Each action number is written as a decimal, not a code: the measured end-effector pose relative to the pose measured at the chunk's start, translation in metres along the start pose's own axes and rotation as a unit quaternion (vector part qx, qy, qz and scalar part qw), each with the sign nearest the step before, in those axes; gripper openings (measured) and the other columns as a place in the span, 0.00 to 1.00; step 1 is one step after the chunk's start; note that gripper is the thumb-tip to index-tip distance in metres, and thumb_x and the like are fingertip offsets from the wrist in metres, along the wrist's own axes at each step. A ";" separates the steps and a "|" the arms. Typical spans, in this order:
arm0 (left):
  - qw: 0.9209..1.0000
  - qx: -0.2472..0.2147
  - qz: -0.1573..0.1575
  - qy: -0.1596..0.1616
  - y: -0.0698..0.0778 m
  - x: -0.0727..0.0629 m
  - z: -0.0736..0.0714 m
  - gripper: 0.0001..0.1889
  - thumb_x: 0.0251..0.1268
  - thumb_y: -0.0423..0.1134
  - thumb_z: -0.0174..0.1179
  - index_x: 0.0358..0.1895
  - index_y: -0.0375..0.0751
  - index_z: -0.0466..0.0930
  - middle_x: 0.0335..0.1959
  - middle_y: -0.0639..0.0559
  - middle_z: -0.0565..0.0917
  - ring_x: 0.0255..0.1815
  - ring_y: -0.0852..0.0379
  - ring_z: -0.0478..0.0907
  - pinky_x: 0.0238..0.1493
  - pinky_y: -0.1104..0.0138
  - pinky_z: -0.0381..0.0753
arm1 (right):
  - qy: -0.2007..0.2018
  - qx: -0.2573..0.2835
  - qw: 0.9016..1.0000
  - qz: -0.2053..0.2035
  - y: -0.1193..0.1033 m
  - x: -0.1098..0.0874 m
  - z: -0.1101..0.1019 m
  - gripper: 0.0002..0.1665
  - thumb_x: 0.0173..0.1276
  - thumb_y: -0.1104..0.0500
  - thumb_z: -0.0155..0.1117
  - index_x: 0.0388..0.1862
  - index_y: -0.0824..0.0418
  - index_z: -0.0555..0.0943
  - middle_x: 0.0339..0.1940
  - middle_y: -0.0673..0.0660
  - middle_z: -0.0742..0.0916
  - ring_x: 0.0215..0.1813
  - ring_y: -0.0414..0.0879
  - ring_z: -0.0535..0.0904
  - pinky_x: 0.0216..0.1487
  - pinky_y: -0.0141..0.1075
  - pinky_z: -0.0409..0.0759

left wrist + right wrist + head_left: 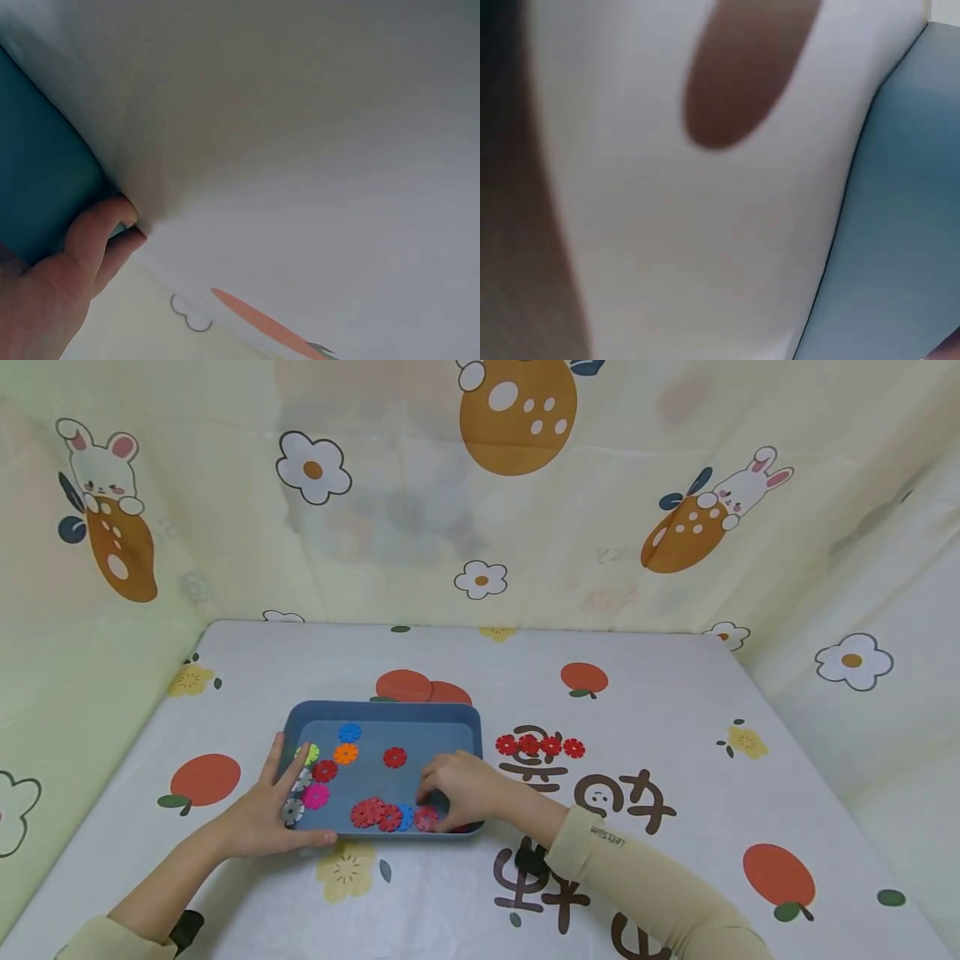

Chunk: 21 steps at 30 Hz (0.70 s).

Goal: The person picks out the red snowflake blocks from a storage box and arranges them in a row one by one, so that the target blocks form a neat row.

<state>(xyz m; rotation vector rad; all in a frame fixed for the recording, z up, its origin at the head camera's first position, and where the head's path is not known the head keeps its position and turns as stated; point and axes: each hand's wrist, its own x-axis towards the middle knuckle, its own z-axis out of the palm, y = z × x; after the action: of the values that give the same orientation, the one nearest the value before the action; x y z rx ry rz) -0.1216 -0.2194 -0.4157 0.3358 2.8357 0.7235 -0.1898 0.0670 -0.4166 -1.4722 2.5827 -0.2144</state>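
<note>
A blue-grey tray point(420, 714) on the table holds several small notched plastic discs. My left hand point(258, 822) rests spread at its near left corner, thumb along the front wall and fingers at the left rim; the left wrist view shows this hand point(67, 277) against the tray point(45, 157). Inside the near right corner, my right hand point(461, 789) reaches down with bent fingers beside a red disc point(426, 817); whether it pinches this disc cannot be told. Red discs point(367, 812) and a blue disc point(406, 817) lie just left of it.
Red discs point(551, 745) lie in a row on the table right of the tray. Inside it are a lone red disc point(395, 757), a blue disc point(349, 732), an orange disc point(345, 754) and a pink disc point(316, 795). A patterned curtain point(405, 543) stands behind the table.
</note>
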 end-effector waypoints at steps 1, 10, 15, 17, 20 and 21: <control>1.000 0.001 0.000 0.000 0.000 0.000 0.000 0.64 0.36 0.67 0.65 0.72 0.38 0.39 0.70 0.31 0.29 0.56 0.23 0.62 0.35 0.50 0.80 | -0.001 -0.001 1.000 0.000 0.000 0.000 -0.001 0.19 0.47 0.46 0.73 0.39 0.50 0.85 0.39 0.44 0.83 0.46 0.38 0.74 0.46 0.35 0.72; 1.000 0.000 0.000 0.000 0.000 0.000 -0.001 0.64 0.36 0.68 0.65 0.72 0.38 0.39 0.70 0.31 0.28 0.57 0.23 0.61 0.36 0.48 0.79 | -0.011 0.003 1.000 -0.012 -0.003 0.001 -0.008 0.19 0.46 0.48 0.74 0.38 0.54 0.85 0.37 0.46 0.83 0.44 0.40 0.74 0.44 0.35 0.73; 1.000 -0.001 -0.001 0.002 0.001 -0.001 -0.001 0.64 0.36 0.67 0.65 0.72 0.38 0.39 0.70 0.31 0.29 0.57 0.22 0.61 0.37 0.48 0.79 | -0.017 -0.002 1.000 -0.007 -0.004 0.003 -0.008 0.17 0.46 0.48 0.75 0.36 0.53 0.86 0.36 0.45 0.83 0.42 0.39 0.74 0.43 0.32 0.73; 1.000 -0.001 -0.001 0.002 0.001 -0.001 -0.001 0.63 0.36 0.67 0.65 0.72 0.38 0.39 0.70 0.31 0.29 0.57 0.22 0.60 0.36 0.48 0.79 | -0.021 -0.008 1.000 -0.006 -0.004 0.004 -0.007 0.17 0.46 0.48 0.75 0.35 0.52 0.86 0.35 0.45 0.83 0.42 0.38 0.74 0.42 0.31 0.73; 1.000 -0.001 -0.001 0.002 0.001 -0.001 0.000 0.63 0.37 0.67 0.65 0.72 0.39 0.39 0.70 0.31 0.29 0.58 0.23 0.60 0.36 0.49 0.79 | -0.027 -0.016 1.000 -0.004 -0.004 0.006 -0.006 0.17 0.46 0.47 0.75 0.36 0.51 0.86 0.35 0.44 0.83 0.41 0.37 0.74 0.40 0.29 0.73; 1.000 -0.001 0.000 0.004 0.001 -0.001 0.000 0.63 0.37 0.67 0.65 0.72 0.39 0.39 0.70 0.31 0.30 0.57 0.23 0.60 0.36 0.49 0.79 | -0.026 -0.017 0.999 -0.004 -0.004 0.006 -0.006 0.17 0.46 0.48 0.75 0.35 0.51 0.86 0.35 0.44 0.84 0.40 0.37 0.74 0.40 0.29 0.73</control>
<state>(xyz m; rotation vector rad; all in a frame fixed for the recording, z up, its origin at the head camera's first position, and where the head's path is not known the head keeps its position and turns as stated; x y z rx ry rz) -0.1209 -0.2193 -0.4150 0.3352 2.8417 0.7281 -0.1906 0.0603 -0.4105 -1.4798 2.5510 -0.1315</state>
